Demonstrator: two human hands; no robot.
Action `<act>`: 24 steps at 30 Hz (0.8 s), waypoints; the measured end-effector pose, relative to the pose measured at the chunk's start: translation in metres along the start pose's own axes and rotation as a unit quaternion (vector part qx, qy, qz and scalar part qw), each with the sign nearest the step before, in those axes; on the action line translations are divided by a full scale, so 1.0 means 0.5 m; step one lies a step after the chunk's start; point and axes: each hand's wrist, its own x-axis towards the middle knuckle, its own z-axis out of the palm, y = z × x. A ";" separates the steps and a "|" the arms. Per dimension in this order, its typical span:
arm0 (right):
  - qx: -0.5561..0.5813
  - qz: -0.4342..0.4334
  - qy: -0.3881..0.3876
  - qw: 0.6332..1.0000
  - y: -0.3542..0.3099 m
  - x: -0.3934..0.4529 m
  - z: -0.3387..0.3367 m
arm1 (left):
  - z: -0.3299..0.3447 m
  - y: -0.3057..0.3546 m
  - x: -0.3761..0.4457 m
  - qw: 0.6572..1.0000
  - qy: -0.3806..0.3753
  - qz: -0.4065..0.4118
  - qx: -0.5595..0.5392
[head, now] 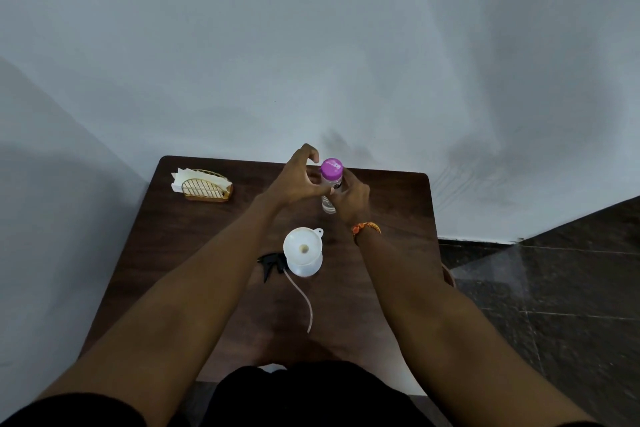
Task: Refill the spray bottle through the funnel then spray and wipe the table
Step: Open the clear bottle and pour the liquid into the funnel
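Spillage is what I am worrying about. I am gripping the clear refill bottle (329, 188) in my right hand (349, 197) at the table's (194, 236) far side, left hand (297, 180) curling empty beside its purple cap (331, 167). Nearer me, the funnel (302, 246) is sitting in the spray bottle (304, 267); careless tilting could be toppling it.

Table (194, 253): 1. Clear bottle with purple cap (330, 184): 1. White funnel (303, 248): 1. Spray bottle under funnel (306, 269): 1. Black spray head with tube (272, 265): 1. Napkin holder (206, 188), upper left: 1.
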 end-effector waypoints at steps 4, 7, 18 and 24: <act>0.012 -0.008 -0.013 1.000 -0.007 0.001 0.003 | -0.011 0.008 -0.009 1.000 -0.010 0.010 -0.005; 0.019 -0.014 -0.024 0.999 -0.020 0.000 0.006 | -0.023 0.022 -0.004 0.998 -0.033 0.044 0.018; 0.028 0.003 -0.022 0.999 -0.037 0.014 0.013 | -0.033 0.038 0.001 0.995 0.070 0.055 0.056; 0.001 -0.005 0.007 1.000 -0.018 0.007 0.009 | -0.053 0.025 0.012 0.983 0.163 0.062 0.065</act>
